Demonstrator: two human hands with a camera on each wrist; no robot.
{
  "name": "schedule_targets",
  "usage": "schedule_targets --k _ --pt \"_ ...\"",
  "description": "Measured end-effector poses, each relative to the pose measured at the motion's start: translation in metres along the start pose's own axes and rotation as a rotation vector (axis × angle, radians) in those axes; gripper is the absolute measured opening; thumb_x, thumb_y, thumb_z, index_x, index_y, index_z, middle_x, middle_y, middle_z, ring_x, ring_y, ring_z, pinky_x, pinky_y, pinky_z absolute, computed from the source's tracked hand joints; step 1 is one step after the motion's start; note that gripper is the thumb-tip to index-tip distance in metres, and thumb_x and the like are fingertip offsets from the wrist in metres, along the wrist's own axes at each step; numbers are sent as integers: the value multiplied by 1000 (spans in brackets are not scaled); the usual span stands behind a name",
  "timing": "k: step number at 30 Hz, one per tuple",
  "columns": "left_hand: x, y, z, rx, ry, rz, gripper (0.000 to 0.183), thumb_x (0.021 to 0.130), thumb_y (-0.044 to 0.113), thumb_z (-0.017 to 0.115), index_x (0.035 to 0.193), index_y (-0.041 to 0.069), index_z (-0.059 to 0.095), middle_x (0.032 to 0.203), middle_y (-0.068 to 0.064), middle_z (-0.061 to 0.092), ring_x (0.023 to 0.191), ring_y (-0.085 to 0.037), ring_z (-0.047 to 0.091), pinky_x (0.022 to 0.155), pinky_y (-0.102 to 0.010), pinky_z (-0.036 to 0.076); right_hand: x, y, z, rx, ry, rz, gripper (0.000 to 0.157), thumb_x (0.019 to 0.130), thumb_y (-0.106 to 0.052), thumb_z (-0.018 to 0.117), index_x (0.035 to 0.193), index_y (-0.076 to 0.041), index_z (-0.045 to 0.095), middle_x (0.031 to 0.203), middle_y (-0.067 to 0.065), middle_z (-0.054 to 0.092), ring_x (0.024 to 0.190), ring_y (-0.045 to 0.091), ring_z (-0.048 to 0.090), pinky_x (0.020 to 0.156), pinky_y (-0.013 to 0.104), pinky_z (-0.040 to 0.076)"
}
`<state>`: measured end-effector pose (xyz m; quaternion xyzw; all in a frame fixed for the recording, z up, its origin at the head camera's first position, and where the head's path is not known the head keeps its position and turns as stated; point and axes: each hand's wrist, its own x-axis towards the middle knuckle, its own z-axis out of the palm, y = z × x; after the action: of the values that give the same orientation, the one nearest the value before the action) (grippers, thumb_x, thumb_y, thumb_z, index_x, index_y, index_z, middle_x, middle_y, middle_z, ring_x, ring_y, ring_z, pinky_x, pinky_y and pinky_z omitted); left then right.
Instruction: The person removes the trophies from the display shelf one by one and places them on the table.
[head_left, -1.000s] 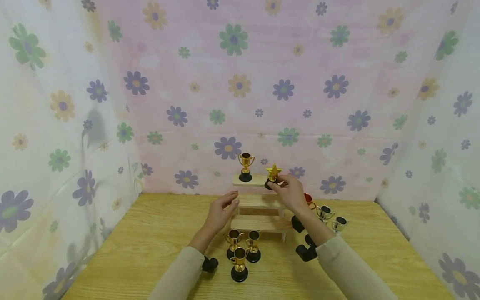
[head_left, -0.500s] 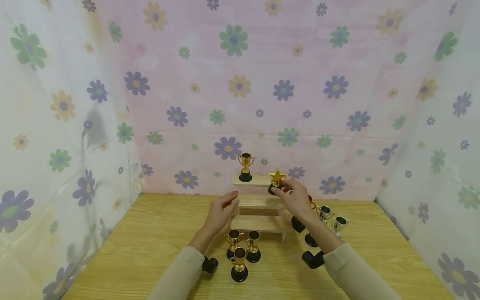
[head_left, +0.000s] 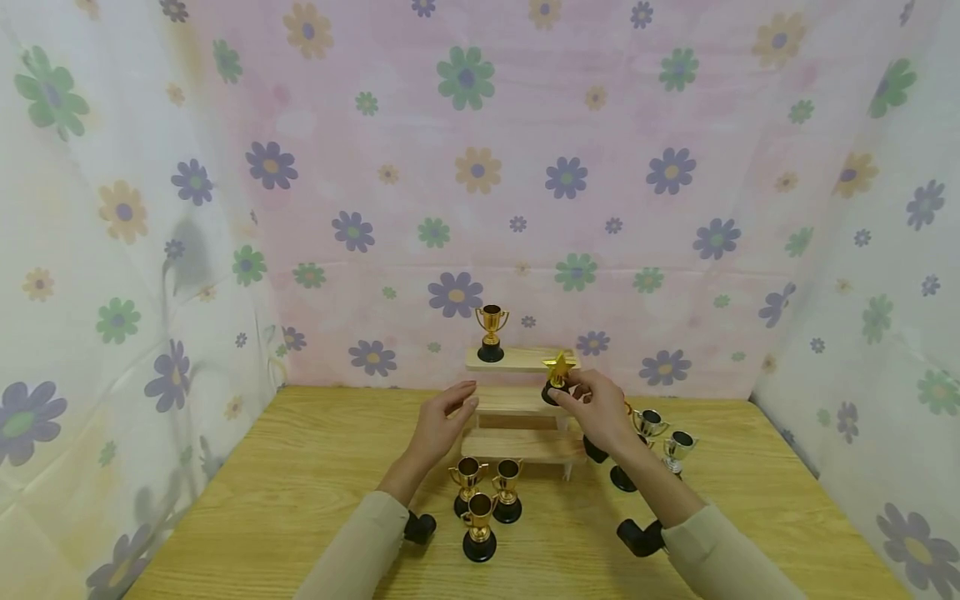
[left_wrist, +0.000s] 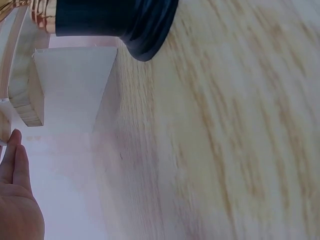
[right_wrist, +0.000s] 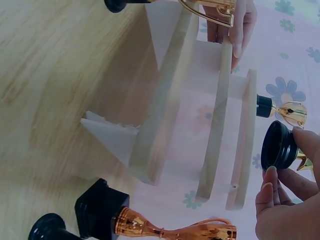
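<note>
My right hand point(head_left: 603, 412) pinches a gold star trophy point(head_left: 558, 367) by its round black base between thumb and fingers. It holds the trophy upright in front of the right end of the top step. The right wrist view shows the underside of that black base point(right_wrist: 280, 145), next to the wooden step stand point(right_wrist: 170, 100). At the stand's left end rests my left hand point(head_left: 442, 421), its fingers loosely extended and the fingertips at the end of the middle step point(head_left: 517, 401). On the left of the top step point(head_left: 517, 360) stands a gold cup trophy point(head_left: 491, 333).
Three gold cup trophies point(head_left: 480, 525) stand on the wooden table point(head_left: 322, 475) before the stand. Silver cup trophies point(head_left: 679, 446) and others, partly hidden by my right forearm, stand to the right. Flowered cloth point(head_left: 480, 171) hangs behind and at both sides.
My right hand has brought the star trophy down and slightly right, away from the top step's edge. The left hand has stayed at the stand's left end.
</note>
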<state>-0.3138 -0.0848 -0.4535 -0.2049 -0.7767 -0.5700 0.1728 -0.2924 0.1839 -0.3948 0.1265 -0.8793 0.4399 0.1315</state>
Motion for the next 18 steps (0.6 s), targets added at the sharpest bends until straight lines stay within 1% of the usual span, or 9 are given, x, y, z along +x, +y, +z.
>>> schedule_targets --k 5,9,12,16,18 --pt "0 0 -1 -4 -4 3 32 101 0 62 130 -11 64 140 -25 59 134 -43 54 107 -56 46 -8 4 -1 -12 -9 9 39 97 -28 74 126 -2 70 119 14 66 93 23 60 78 38 50" --pt "0 1 -1 -11 -12 -2 32 102 1 61 132 -11 63 142 -28 57 135 -43 52 108 -57 45 -12 7 -1 -9 -25 31 41 97 -31 74 127 -4 69 118 12 65 92 22 59 74 36 49" --pt "0 0 -1 -11 -16 2 32 102 1 61 132 -11 63 142 -29 57 135 -44 52 108 -57 45 -15 9 -1 -10 -26 34 42 97 -29 74 128 -3 68 117 12 66 92 21 59 73 35 49" --pt "0 -1 -1 -11 -13 6 33 101 1 62 131 -12 63 141 -27 58 135 -44 52 107 -57 46 -19 10 -1 -12 -23 30 38 96 -26 75 126 -3 69 115 13 68 90 21 60 72 34 50" --pt "0 -1 0 -16 -12 10 33 101 1 62 131 -14 62 141 -28 58 134 -44 52 107 -58 46 -21 10 -1 -10 -29 31 37 95 -25 76 124 -4 69 113 12 68 89 20 60 69 33 51"
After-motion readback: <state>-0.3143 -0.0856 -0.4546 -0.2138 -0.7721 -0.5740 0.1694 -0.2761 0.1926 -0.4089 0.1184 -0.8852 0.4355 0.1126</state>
